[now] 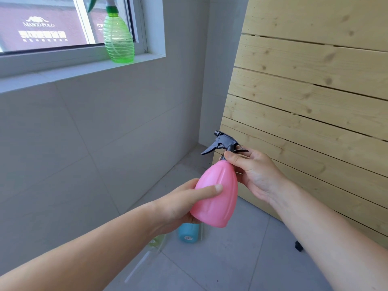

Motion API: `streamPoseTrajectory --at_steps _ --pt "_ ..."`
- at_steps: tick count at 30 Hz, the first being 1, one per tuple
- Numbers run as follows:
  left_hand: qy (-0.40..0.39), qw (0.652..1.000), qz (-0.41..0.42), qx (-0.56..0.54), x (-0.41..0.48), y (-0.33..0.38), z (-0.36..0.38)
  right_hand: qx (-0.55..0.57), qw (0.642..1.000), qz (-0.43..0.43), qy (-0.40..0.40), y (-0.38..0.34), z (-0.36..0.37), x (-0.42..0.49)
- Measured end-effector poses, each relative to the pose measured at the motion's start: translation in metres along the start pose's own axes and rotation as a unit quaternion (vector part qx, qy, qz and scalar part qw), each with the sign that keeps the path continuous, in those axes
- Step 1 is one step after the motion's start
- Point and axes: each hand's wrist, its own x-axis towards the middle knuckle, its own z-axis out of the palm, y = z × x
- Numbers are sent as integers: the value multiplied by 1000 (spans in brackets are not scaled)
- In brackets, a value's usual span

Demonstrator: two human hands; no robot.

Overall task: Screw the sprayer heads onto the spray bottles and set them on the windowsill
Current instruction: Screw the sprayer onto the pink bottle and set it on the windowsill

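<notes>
Left hand (178, 206) holds bottle (217, 206), right hand (256, 173) pinches sprayer (225, 140).

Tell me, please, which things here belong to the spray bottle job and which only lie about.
Job: pink bottle, black sprayer head, left hand, right hand, green bottle, windowsill, blue bottle on floor.
Lying about: wooden slat panel, small black object on floor.

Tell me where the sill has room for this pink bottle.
The windowsill is bare left of the green bottle, out to the picture's edge. Right of it, only a narrow strip before the side wall. The floor below the pink bottle is crowded: blue bottle, clear bottle.
</notes>
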Motion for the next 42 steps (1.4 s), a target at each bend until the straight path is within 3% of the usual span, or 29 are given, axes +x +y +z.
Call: streamPoseTrajectory --at_steps 5,12,17,20,24,28,33,42 --pt "-57 996 0 -73 0 -3 -5 13 1000 14 -18 -2 2 -2" --pt "47 997 57 19 0 2 1 -31 998 -50 16 -3 7 -1" --pt "9 999 33 19 -5 4 0 -20 999 -28 29 -4 10 -2" --pt "-40 999 30 -8 -6 2 -2 14 1000 -10 -10 -6 11 -5" --pt "-95 993 34 -54 -8 -1 -2 117 985 2 -128 -15 12 -11" --pt "-90 994 43 -35 -8 -3 1 95 980 25 -176 -18 9 -16" --pt "-32 998 61 5 -8 3 6 83 985 10 -153 -18 10 -16" --pt "5 999 42 32 -9 1 6 26 998 27 -57 -6 16 -12"
